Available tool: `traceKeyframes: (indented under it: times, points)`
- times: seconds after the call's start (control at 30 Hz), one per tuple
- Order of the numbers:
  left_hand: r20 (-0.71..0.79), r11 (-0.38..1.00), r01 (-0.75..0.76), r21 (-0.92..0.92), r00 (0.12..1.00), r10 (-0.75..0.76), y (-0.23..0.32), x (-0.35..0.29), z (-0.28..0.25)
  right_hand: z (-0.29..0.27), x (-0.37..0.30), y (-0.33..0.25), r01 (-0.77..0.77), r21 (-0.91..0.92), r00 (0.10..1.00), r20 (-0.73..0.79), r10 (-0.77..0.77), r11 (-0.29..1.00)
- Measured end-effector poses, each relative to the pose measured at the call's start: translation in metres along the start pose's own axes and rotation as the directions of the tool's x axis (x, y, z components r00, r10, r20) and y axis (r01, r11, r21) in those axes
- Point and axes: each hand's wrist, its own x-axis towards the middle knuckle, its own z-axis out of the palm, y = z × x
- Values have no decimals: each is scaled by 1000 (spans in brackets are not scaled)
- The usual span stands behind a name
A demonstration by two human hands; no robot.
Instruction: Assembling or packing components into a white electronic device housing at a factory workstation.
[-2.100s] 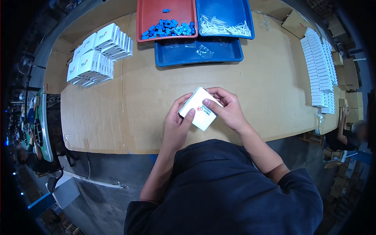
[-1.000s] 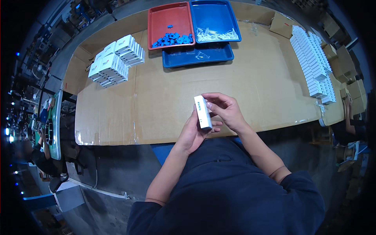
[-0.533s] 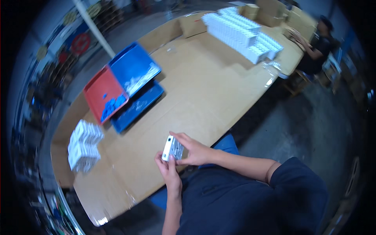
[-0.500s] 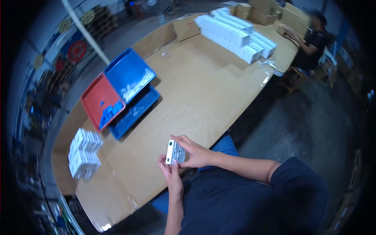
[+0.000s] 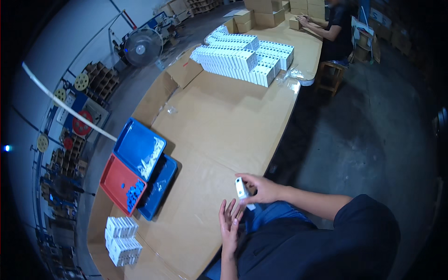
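Note:
In my right hand is a small white rectangular housing, gripped between thumb and fingers just past the table's near edge. It stands tilted, with a dark square spot near its upper end. My left hand is just below and to the left of it, palm turned up and fingers spread, holding nothing. A stack of similar white housings sits at the table's lower left. Many more white housings stand in tight rows at the far end.
A blue tray with thin white pieces and a red tray with small blue parts lie at the left, overlapping a lower blue tray. Cardboard walls edge the table. Another person sits at the far right.
My left hand has let go of the housing and opened. The right hand keeps hold of it. The whole view has shifted, so the table and trays appear farther left and lower.

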Motion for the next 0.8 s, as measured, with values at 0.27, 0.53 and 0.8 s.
traceKeyframes:
  times: [0.27,0.53,0.8]
  points:
    - [-253,954,7,300,965,73,-20,46,-8,-195,86,35,294,668,763,-595,252,684]
    - [-140,625,-137,769,917,374,-58,95,-24,-385,180,8,512,353,396,-906,150,783]
    - [-90,492,-122,862,919,385,-63,107,-24,-513,298,21,262,537,456,-801,387,802]
